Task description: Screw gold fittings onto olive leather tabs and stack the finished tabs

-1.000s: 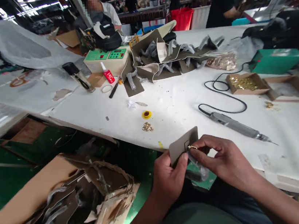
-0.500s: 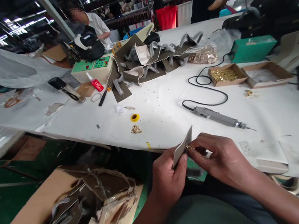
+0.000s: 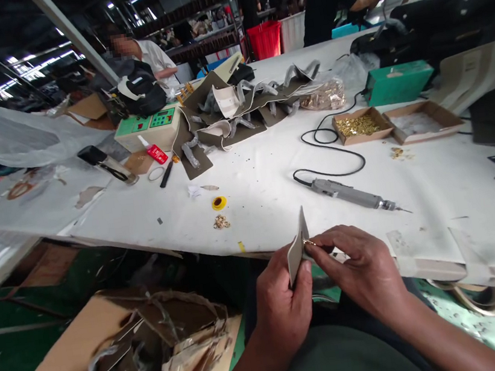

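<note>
Between the thumb and fingers of my left hand [image 3: 283,296] is a flat grey-beige panel [image 3: 298,249], held on edge at the table's front. My right hand [image 3: 361,268] pinches a small gold-coloured metal fitting [image 3: 308,242] against the panel's right face; its exact shape is too small to make out. Beyond my hands, a grey electric screwdriver [image 3: 349,193] lies on the table with its tip to the right. More small gold fittings [image 3: 221,222] sit in a pile beside a yellow round piece [image 3: 219,202].
A carton [image 3: 360,125] of gold hardware and a shallow box [image 3: 424,121] stand at the right, before a green box [image 3: 398,83]. Brown panels [image 3: 229,112] with plastic wrap lie at the back. A large cardboard box [image 3: 82,353] stands lower left. Co-workers [image 3: 152,55] are behind.
My view has shifted slightly, so the table things sit a little further left. The panel is turned more upright, and my right fingers stay pinched at its face.
</note>
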`<state>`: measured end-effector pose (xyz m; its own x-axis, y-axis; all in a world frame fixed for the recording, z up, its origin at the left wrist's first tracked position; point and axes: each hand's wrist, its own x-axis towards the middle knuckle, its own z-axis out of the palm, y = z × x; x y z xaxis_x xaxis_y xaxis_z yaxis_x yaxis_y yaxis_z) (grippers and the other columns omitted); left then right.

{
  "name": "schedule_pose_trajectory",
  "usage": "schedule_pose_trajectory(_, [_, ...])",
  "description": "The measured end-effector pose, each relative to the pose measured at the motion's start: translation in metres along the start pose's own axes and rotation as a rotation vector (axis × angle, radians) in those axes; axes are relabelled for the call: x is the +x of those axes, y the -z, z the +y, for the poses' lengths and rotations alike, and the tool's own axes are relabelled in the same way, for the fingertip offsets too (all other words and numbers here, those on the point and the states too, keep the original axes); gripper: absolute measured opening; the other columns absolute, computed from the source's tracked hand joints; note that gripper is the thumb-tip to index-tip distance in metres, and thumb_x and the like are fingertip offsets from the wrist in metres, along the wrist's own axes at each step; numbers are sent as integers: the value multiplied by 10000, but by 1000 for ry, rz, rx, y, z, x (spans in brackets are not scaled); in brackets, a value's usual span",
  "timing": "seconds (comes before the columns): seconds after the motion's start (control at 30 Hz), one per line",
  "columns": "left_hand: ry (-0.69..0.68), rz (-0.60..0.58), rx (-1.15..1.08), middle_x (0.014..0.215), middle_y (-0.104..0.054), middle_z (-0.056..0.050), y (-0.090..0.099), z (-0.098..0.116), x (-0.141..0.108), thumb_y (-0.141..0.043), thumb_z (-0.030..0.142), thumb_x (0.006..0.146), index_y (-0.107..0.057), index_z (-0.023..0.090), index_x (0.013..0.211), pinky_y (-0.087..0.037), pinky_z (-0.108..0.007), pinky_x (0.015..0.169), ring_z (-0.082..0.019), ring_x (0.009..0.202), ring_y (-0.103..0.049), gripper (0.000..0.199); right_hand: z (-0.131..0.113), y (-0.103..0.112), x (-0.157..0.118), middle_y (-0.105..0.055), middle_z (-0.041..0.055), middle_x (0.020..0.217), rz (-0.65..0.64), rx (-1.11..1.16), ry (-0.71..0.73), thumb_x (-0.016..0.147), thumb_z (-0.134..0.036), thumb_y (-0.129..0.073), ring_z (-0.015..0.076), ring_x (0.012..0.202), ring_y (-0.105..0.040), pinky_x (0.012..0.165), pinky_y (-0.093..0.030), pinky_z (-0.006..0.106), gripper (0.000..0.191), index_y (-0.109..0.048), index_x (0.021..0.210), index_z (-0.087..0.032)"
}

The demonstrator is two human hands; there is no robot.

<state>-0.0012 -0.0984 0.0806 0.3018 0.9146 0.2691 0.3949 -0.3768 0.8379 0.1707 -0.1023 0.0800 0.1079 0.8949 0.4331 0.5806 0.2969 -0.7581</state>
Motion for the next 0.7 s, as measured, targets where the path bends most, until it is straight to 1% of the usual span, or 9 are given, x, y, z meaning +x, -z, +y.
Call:
schedule_pose_trajectory(0.1, [-34,34,4,1228,-718,-57,-2,2,-2,-599,171,974,-667,270,1296,-536,-321,1014,-228,1142,-684,344,-4,-3,-3,-796,50,890,38,2,35,976,-280,-652,233,804,-723,791,-527,408,128,-775,949,-257])
schedule_pose_trajectory(0.2, [-61,64,30,1303,-677,-57,-2,5,-6,-618,169,958,-622,291,1346,-515,-347,1083,-234,1222,-648,407,-8,2,-4,-787,63,1003,-21,80,26,950,-286,-673,257,927,-717,876,-527,435,156,-775,1066,-262])
schedule_pose_trajectory(0.27, [-68,78,71,1402,-609,-80,-1,5,-9,-638,205,942,-566,291,1415,-512,-371,1101,-258,1288,-609,487,-12,7,-3,-761,82,1113,-116,184,6,931,-356,-705,283,1047,-693,928,-533,438,246,-760,1154,-266])
schedule_pose_trajectory(0.4, [-72,87,176,1495,-469,-142,-1,4,-16,-711,278,865,-403,284,1548,-581,-403,997,-299,1248,-617,749,-21,12,-2,-699,104,1263,-230,354,-62,763,-599,-842,334,1191,-629,1013,-521,440,614,-716,1264,-266])
schedule_pose_trajectory(0.43, [-74,89,212,1487,-457,-149,-1,5,-18,-733,287,838,-388,285,1556,-583,-421,992,-307,1234,-618,796,-24,11,-2,-700,96,1256,-229,372,-97,735,-612,-857,335,1186,-628,1020,-516,435,630,-719,1243,-266])
schedule_pose_trajectory(0.5, [-88,102,286,1470,-440,-154,-3,7,-19,-761,288,788,-376,281,1564,-571,-456,1014,-322,1234,-605,866,-29,7,-4,-722,74,1189,-202,424,-199,778,-582,-830,315,1128,-649,995,-523,409,522,-729,1176,-259])
schedule_pose_trajectory(0.57, [-95,116,343,1461,-430,-146,-3,10,-17,-767,260,741,-365,290,1575,-562,-466,1022,-323,1234,-595,927,-31,1,-5,-751,57,1073,-170,545,-327,865,-545,-761,286,1017,-680,902,-554,372,403,-731,1125,-239])
schedule_pose_trajectory(0.67, [-120,87,375,1447,-436,-139,3,16,-11,-790,270,690,-349,299,1596,-562,-470,1010,-322,1217,-589,1008,-28,-6,-4,-767,54,915,-171,758,-517,898,-550,-721,268,859,-700,729,-568,328,391,-746,1054,-192])
schedule_pose_trajectory(0.7, [-131,59,371,1432,-450,-138,7,18,-8,-795,295,702,-369,291,1593,-558,-472,1013,-321,1214,-585,987,-26,-7,-2,-767,54,879,-170,800,-565,887,-555,-730,264,822,-702,693,-560,318,397,-754,1017,-181])
